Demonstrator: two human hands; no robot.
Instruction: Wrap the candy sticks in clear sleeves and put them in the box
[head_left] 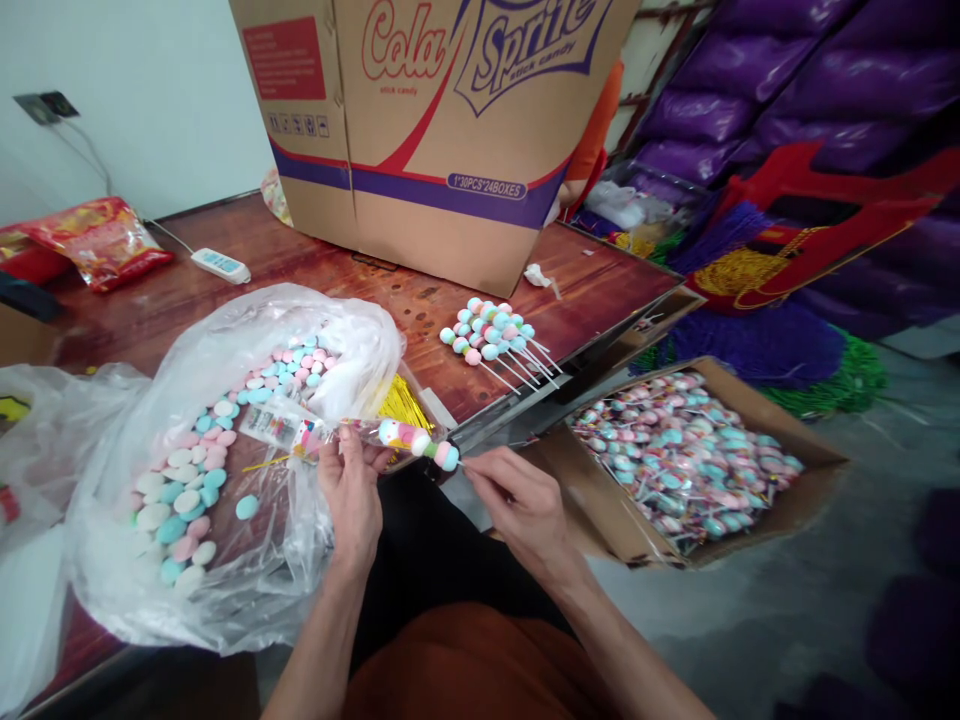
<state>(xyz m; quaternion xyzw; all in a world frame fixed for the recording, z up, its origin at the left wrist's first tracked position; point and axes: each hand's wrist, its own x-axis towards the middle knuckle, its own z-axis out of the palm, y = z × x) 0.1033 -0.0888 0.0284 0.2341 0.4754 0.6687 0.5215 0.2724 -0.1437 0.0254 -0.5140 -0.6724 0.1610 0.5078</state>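
The left hand (352, 492) is gripping the clear wrapper (366, 429) and the right hand (526, 497) is pinching the stick (464, 465), seemingly so the candy (421, 444) is sitting straight between them.

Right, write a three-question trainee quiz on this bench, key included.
1. Which hand pinches the stick of the held candy?
2. True or false: seen from the worker, the printed carton stands beyond the pile of candy sticks.
3. The plastic bag around the loose candies is: A) red; B) purple; C) clear.

Key: 1. The right hand. 2. True. 3. C.
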